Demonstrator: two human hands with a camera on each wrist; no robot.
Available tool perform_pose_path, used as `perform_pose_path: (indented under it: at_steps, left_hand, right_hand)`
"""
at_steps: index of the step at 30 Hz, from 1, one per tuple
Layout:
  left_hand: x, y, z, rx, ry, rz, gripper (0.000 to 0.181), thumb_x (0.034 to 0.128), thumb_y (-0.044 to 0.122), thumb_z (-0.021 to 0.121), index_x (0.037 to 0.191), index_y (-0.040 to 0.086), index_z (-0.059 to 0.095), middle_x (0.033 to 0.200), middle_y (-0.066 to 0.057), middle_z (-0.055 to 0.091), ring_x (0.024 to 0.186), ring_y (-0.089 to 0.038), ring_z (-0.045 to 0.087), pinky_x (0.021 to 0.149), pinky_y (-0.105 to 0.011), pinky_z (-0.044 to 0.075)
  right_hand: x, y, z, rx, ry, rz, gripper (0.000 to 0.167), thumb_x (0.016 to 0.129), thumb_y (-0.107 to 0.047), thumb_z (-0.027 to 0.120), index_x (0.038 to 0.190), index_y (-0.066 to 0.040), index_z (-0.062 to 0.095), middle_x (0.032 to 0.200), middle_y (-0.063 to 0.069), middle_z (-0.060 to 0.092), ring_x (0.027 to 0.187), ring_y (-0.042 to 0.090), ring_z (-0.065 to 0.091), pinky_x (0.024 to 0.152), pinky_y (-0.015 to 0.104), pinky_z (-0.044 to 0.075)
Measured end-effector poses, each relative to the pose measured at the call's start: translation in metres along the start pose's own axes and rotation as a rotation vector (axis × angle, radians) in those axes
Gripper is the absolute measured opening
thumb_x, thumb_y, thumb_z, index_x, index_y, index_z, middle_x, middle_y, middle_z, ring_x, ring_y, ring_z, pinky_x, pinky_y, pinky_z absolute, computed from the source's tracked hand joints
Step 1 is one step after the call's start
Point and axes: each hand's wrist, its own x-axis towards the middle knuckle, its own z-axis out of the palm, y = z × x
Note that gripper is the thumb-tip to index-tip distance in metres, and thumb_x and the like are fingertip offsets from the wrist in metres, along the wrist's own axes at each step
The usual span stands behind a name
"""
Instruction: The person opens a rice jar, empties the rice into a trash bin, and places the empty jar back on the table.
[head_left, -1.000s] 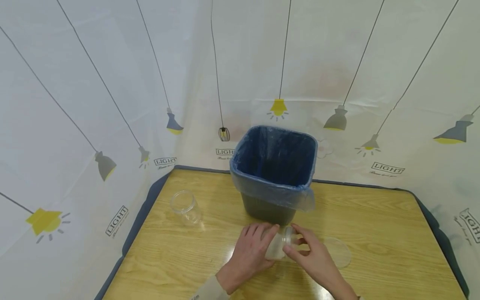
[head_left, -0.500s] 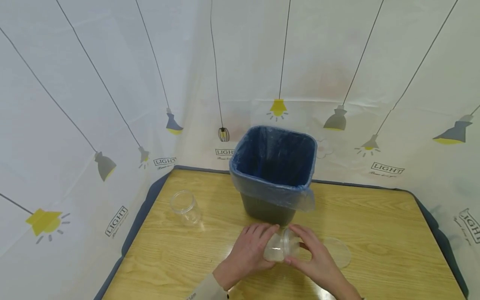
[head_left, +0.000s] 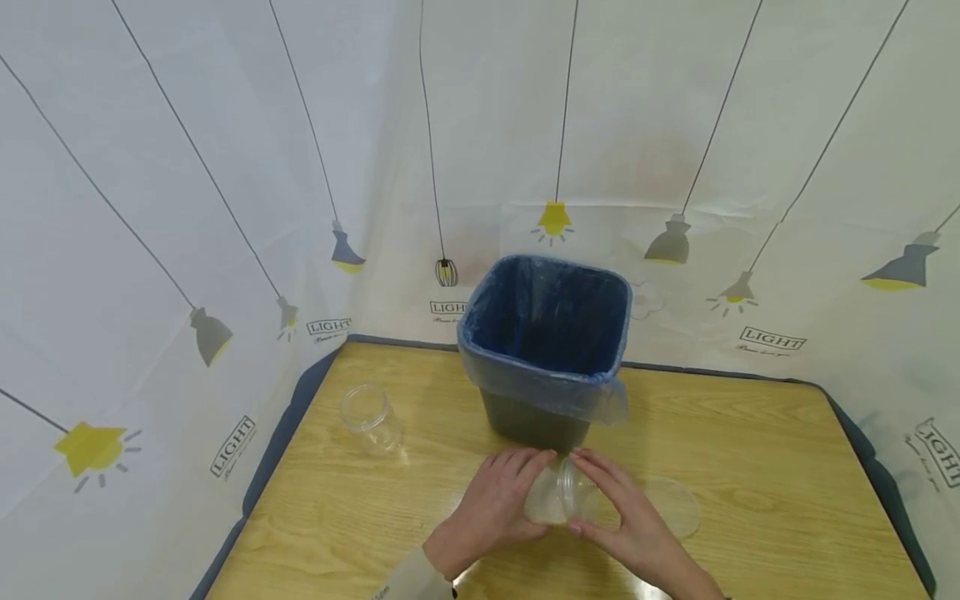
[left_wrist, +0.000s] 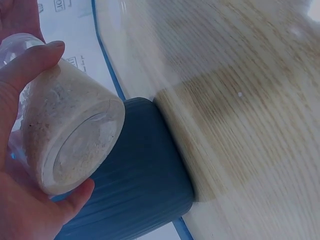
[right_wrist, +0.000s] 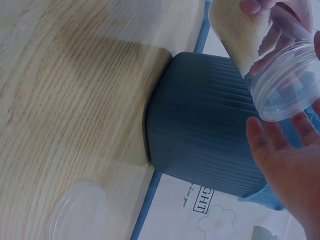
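Tilted on its side in front of the bin, a clear jar (head_left: pixel 545 497) with pale grainy contents is gripped by my left hand (head_left: pixel 491 508). The left wrist view shows the thumb and fingers of this hand (left_wrist: pixel 25 200) on both sides of the jar (left_wrist: pixel 75 125) near its base. My right hand (head_left: pixel 637 521) curves round the clear ridged rim end, thumb below and fingertips above. In the right wrist view, the contents slope inside the jar (right_wrist: pixel 240 30), and the right hand's fingers (right_wrist: pixel 260 142) are spread beside its rim (right_wrist: pixel 285 82). Whether a lid covers it I cannot tell.
A dark bin (head_left: pixel 532 421) with a blue liner stands behind the hands. At the left of the wooden table (head_left: pixel 322 517) is another clear jar (head_left: pixel 371 421). A flat clear disc (head_left: pixel 675 507) lies right of the right hand. Printed sheeting (head_left: pixel 637 125) surrounds the table.
The right hand's fingers have spread wider around the rim end, and more of that clear end shows between them. The left hand keeps its grip, with its wrist shifted slightly left.
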Motion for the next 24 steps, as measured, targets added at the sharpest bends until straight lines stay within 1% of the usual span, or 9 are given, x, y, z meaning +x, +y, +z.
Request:
perform_pose_path:
  at_steps: [2, 4, 6, 8, 10, 13, 15, 19, 24]
  left_hand:
    - [-0.001, 0.001, 0.000, -0.001, 0.011, -0.004, 0.095, 0.0608, 0.048, 0.094, 0.141, 0.016, 0.055, 0.126, 0.000, 0.065, 0.113, -0.019, 0.064, 0.096, -0.038, 0.054]
    - [-0.002, 0.002, 0.002, -0.001, 0.030, -0.010, 0.096, 0.0595, 0.047, 0.095, 0.140, 0.016, 0.055, 0.126, -0.001, 0.065, 0.112, -0.020, 0.065, 0.093, -0.039, 0.055]
    - [-0.003, 0.003, 0.006, 0.008, 0.056, -0.014, 0.096, 0.0592, 0.048, 0.095, 0.140, 0.016, 0.055, 0.125, -0.001, 0.065, 0.111, -0.021, 0.065, 0.090, -0.039, 0.056]
    - [-0.004, 0.005, 0.009, 0.026, 0.086, -0.017, 0.095, 0.0590, 0.049, 0.096, 0.139, 0.016, 0.057, 0.124, -0.001, 0.065, 0.110, -0.021, 0.065, 0.087, -0.040, 0.057]
    - [-0.005, 0.007, 0.011, 0.057, 0.107, -0.016, 0.094, 0.0595, 0.051, 0.095, 0.138, 0.016, 0.058, 0.124, -0.001, 0.065, 0.109, -0.021, 0.066, 0.086, -0.040, 0.057]
    - [-0.005, 0.009, 0.012, 0.102, 0.124, -0.018, 0.094, 0.0586, 0.052, 0.095, 0.137, 0.016, 0.059, 0.124, -0.001, 0.065, 0.108, -0.021, 0.065, 0.086, -0.039, 0.057]
    - [-0.005, 0.009, 0.013, 0.130, 0.126, -0.018, 0.096, 0.0576, 0.053, 0.095, 0.138, 0.016, 0.058, 0.125, -0.001, 0.065, 0.108, -0.021, 0.065, 0.086, -0.039, 0.057]
    - [-0.004, 0.009, 0.012, 0.151, 0.123, -0.015, 0.096, 0.0565, 0.052, 0.096, 0.138, 0.017, 0.058, 0.126, -0.001, 0.064, 0.109, -0.021, 0.065, 0.087, -0.039, 0.056]
    - [-0.004, 0.007, 0.010, 0.140, 0.113, -0.014, 0.095, 0.0582, 0.051, 0.096, 0.138, 0.017, 0.058, 0.126, -0.001, 0.064, 0.110, -0.022, 0.064, 0.087, -0.039, 0.056]
  right_hand:
    - [0.000, 0.000, 0.000, 0.004, 0.000, -0.006, 0.079, 0.084, -0.026, 0.087, 0.153, -0.016, 0.050, 0.155, 0.002, 0.048, 0.141, 0.014, 0.044, 0.106, 0.035, 0.048]
    - [0.001, -0.001, 0.000, 0.037, -0.001, 0.000, 0.081, 0.084, -0.024, 0.087, 0.154, -0.014, 0.048, 0.155, 0.006, 0.047, 0.140, 0.017, 0.045, 0.103, 0.033, 0.049]
    - [0.003, -0.004, 0.000, 0.092, 0.006, 0.047, 0.078, 0.087, -0.021, 0.085, 0.154, -0.010, 0.046, 0.154, 0.012, 0.047, 0.137, 0.022, 0.048, 0.098, 0.035, 0.053]
    - [0.005, -0.009, 0.000, 0.156, 0.004, 0.158, 0.074, 0.092, -0.023, 0.080, 0.155, -0.008, 0.043, 0.153, 0.016, 0.046, 0.131, 0.030, 0.052, 0.093, 0.039, 0.056]
    - [0.008, -0.013, -0.001, 0.205, -0.001, 0.293, 0.069, 0.098, -0.027, 0.073, 0.155, -0.006, 0.041, 0.151, 0.019, 0.046, 0.126, 0.035, 0.056, 0.088, 0.042, 0.057]
    - [0.012, -0.019, -0.002, 0.197, -0.034, 0.464, 0.070, 0.102, -0.038, 0.065, 0.157, -0.007, 0.038, 0.150, 0.019, 0.047, 0.121, 0.035, 0.061, 0.085, 0.041, 0.059]
    - [0.015, -0.020, -0.003, 0.175, -0.059, 0.522, 0.073, 0.101, -0.044, 0.064, 0.157, -0.006, 0.039, 0.149, 0.020, 0.049, 0.118, 0.034, 0.063, 0.082, 0.040, 0.059]
    - [0.018, -0.018, -0.001, 0.186, -0.075, 0.559, 0.074, 0.097, -0.049, 0.069, 0.153, -0.006, 0.046, 0.147, 0.019, 0.051, 0.114, 0.032, 0.065, 0.079, 0.037, 0.060]
    - [0.019, -0.016, 0.001, 0.254, -0.040, 0.522, 0.068, 0.095, -0.040, 0.075, 0.147, -0.004, 0.052, 0.143, 0.017, 0.055, 0.114, 0.032, 0.065, 0.082, 0.041, 0.060]
